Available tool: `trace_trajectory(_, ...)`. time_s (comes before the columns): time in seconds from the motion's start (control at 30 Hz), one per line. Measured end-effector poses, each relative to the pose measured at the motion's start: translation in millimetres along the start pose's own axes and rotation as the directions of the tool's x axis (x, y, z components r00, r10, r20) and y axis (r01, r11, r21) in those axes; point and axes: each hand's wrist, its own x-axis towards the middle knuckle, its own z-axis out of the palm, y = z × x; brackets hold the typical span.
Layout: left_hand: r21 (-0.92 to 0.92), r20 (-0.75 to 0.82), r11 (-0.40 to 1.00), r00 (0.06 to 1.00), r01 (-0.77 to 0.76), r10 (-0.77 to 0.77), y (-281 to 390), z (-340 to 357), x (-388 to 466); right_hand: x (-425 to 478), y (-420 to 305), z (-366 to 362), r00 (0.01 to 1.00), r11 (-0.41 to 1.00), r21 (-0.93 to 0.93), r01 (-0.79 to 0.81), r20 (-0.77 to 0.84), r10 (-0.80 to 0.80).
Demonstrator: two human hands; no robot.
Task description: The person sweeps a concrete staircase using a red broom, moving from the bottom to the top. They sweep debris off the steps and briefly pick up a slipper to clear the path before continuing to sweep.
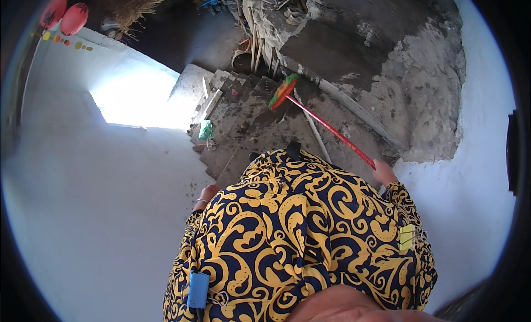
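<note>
My right hand [384, 172] is closed around the end of a broom's red handle [338, 135], at the right side of my body. The handle slants up and left to a broom head [284, 91] with green and orange bristles, over the dark steps. At my left side, beside the white wall, is my left hand [209, 192] with a bracelet at the wrist. Its fingers are partly hidden by my patterned navy and yellow top [265, 222], and I see nothing in it.
Worn concrete steps [244, 131] lead downward before me. A green packet [205, 129] and a pale wood strip [210, 104] lie at their left edge. Sticks [254, 52] and a basket [242, 58] stand lower down. White walls [103, 206] flank me; a rough ledge [356, 106] runs along the right.
</note>
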Motion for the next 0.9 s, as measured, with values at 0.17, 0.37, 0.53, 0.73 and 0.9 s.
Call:
trace_trajectory(0.17, 0.199, -0.002, 0.979, 0.999, -0.050, 0.052, 11.8, -3.8, 1.5, -20.3, 28.1, -2.1, 0.998, 0.998, -0.038, 0.056, -0.012, -0.056)
trace_trajectory(0.37, -0.043, -0.093, 0.997, 0.994, -0.064, 0.060, 31.4, 2.4, 13.3, -18.8, 51.0, 25.2, 0.998, 0.988, 0.150, 0.040, 0.034, -0.045)
trace_trajectory(0.53, 0.192, 0.004, 0.978, 0.997, -0.081, 0.082, -31.0, 31.8, 7.2, -2.3, 1.3, 10.8, 0.996, 0.995, 0.083, 0.060, 0.060, -0.065)
trace_trajectory(0.73, -0.048, 0.170, 0.994, 0.982, 0.097, -0.088, -16.7, 25.3, 8.6, 1.2, -31.5, -36.8, 0.998, 0.998, -0.042, 0.050, -0.022, -0.051)
trace_trajectory(0.9, -0.187, -0.076, 0.982, 0.997, -0.013, -0.001, 56.4, -25.4, 11.2, -3.5, -27.8, -18.8, 0.997, 0.997, -0.068, 0.024, -0.070, -0.028)
